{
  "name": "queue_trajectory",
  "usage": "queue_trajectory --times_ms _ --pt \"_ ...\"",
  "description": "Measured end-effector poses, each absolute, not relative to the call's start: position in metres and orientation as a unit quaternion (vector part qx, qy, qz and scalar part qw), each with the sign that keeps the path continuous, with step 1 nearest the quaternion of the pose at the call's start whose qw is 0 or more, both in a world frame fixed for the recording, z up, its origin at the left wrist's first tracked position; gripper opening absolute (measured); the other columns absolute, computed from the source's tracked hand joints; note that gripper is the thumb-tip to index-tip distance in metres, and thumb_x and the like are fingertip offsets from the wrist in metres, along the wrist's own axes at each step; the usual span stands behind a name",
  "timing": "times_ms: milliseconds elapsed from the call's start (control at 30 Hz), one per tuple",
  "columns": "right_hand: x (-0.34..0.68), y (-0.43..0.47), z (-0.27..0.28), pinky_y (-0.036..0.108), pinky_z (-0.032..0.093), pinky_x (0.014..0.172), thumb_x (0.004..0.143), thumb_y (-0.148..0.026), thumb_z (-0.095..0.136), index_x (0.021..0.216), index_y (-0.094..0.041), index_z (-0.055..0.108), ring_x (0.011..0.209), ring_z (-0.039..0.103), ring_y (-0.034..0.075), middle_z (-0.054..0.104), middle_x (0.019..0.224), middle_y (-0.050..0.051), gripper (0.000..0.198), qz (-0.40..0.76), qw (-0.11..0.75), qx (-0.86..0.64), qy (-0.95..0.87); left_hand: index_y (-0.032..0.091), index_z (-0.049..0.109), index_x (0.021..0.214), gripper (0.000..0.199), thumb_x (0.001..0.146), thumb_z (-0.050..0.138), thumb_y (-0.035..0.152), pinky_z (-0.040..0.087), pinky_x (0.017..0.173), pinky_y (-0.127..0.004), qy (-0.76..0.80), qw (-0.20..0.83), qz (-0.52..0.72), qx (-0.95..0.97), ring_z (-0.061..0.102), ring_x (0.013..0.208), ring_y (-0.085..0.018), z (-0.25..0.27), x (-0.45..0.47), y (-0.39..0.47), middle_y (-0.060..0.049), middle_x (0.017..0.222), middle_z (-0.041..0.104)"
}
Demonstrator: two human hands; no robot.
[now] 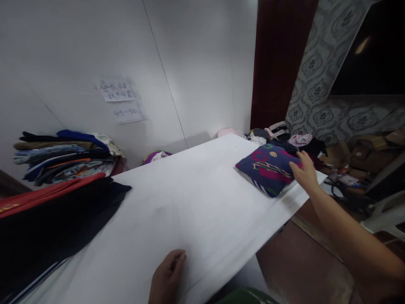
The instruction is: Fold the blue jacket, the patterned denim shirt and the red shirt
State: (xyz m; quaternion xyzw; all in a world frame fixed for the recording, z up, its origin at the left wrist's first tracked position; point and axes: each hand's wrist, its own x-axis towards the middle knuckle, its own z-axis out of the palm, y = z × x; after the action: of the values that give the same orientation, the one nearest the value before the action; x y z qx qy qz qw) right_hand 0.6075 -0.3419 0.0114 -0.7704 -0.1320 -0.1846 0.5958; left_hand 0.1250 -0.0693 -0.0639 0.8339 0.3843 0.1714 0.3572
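Note:
A folded garment (264, 169), dark blue with magenta, green and yellow patterns, lies toward the far right of the white table (190, 190). My right hand (305, 171) is at its right edge, thumb and fingers apart, touching or very near the cloth. Close to the table's front edge is my left hand (169, 274), its fingers curled in and nothing visible in them. To the left, black clothing (60, 219) with a red piece (53, 188) along its top covers that end of the table.
Folded clothes (69, 156) are piled at the back left, by the wall. Beyond the table's far end are loose clothes (281, 137) and cardboard boxes (363, 152). A white plastic chair (386, 215) stands at the right. Paper notes (118, 89) hang on the wall.

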Motion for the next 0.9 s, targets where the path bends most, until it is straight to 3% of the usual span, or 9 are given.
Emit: queue_trajectory --times_ms 133,233,333,433,600,733,900 --pt "0.615 -0.285 0.032 0.055 0.011 0.117 0.073 -0.025 0.075 0.111 -0.030 0.066 0.145 0.019 0.029 0.040 0.151 0.000 0.040 -0.181 0.486 -0.820 -0.242 0.026 0.071 0.079 0.037 0.078 0.052 0.058 0.053 0.064 -0.025 0.384 0.352 0.179 0.835 0.067 0.069 -0.020 -0.065 0.124 -0.069 0.001 0.075 0.072" --pt "0.632 -0.254 0.016 0.062 -0.004 0.113 0.064 -0.032 0.083 0.104 -0.030 0.068 0.146 0.014 0.031 0.043 0.149 0.001 0.042 -0.079 0.463 -0.852 -0.229 0.026 0.071 0.081 0.037 0.079 0.051 0.056 0.052 0.065 -0.024 0.384 0.345 0.180 0.837 0.067 0.071 -0.019 -0.066 0.123 -0.069 0.001 0.077 0.073" --pt "0.646 -0.239 -0.010 0.064 -0.012 0.109 0.060 -0.039 0.085 0.100 -0.028 0.069 0.146 0.014 0.032 0.045 0.147 0.005 0.045 0.033 0.437 -0.883 -0.169 0.026 0.071 0.080 0.035 0.079 0.051 0.055 0.052 0.066 -0.025 0.390 0.348 0.177 0.834 0.067 0.071 -0.019 -0.064 0.123 -0.071 0.001 0.077 0.073" --pt "0.652 -0.236 -0.022 0.066 -0.007 0.109 0.071 -0.049 0.074 0.114 -0.029 0.066 0.147 0.010 0.031 0.039 0.151 0.006 0.048 0.066 0.355 -0.917 -0.170 0.029 0.071 0.078 0.033 0.077 0.052 0.055 0.053 0.066 -0.026 0.398 0.363 0.177 0.824 0.066 0.069 -0.020 -0.061 0.125 -0.072 0.003 0.076 0.072" --pt "0.644 -0.234 -0.006 0.070 0.011 0.108 0.089 -0.064 0.036 0.144 -0.027 0.043 0.145 0.012 0.036 0.026 0.158 0.010 0.067 0.085 0.147 -0.962 -0.212 0.037 0.069 0.070 0.025 0.071 0.052 0.057 0.052 0.064 -0.030 0.401 0.389 0.185 0.808 0.066 0.067 -0.022 -0.065 0.127 -0.070 0.010 0.070 0.070" --pt "0.612 -0.230 -0.009 0.065 0.023 0.107 0.091 -0.062 0.026 0.144 -0.027 0.044 0.141 0.025 0.036 0.031 0.155 0.011 0.066 0.039 0.103 -0.962 -0.250 0.040 0.067 0.069 0.021 0.071 0.053 0.054 0.052 0.064 -0.032 0.392 0.398 0.191 0.807 0.066 0.066 -0.023 -0.070 0.128 -0.070 0.011 0.068 0.069" --pt "0.575 -0.236 -0.037 0.059 0.025 0.108 0.092 -0.058 0.029 0.141 -0.021 0.047 0.142 0.024 0.035 0.031 0.155 0.014 0.064 -0.097 0.086 -0.945 -0.300 0.035 0.066 0.074 0.020 0.077 0.050 0.047 0.051 0.069 -0.031 0.376 0.377 0.195 0.823 0.065 0.069 -0.021 -0.069 0.130 -0.077 0.008 0.073 0.070"
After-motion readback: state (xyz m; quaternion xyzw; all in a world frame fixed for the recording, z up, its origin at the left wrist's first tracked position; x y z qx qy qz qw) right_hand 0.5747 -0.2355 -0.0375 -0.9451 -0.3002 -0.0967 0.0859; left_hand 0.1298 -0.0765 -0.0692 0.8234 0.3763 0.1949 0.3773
